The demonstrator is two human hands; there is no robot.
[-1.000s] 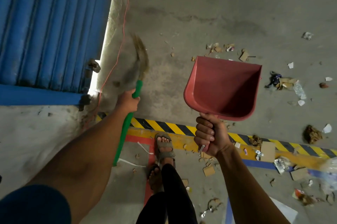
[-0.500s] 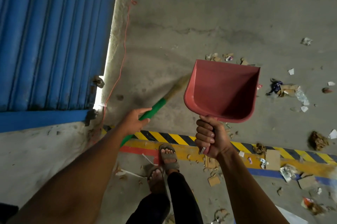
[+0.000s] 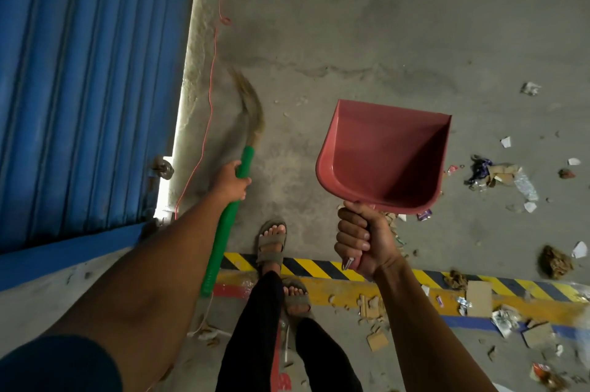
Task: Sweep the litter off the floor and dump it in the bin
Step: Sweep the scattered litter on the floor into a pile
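Head view — scoop-shaped plastic dustpan (image 3: 383,158) (red), bristly broom (image 3: 238,165)

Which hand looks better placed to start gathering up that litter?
Probably the left hand: it grips the green broom, bristles down at the floor. The right hand holds the empty red dustpan raised.

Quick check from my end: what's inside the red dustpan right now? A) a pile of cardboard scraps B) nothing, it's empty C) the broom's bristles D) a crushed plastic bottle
B: the dustpan, held up off the floor by the right hand, shows only bare red plastic inside, while the litter lies on the floor.
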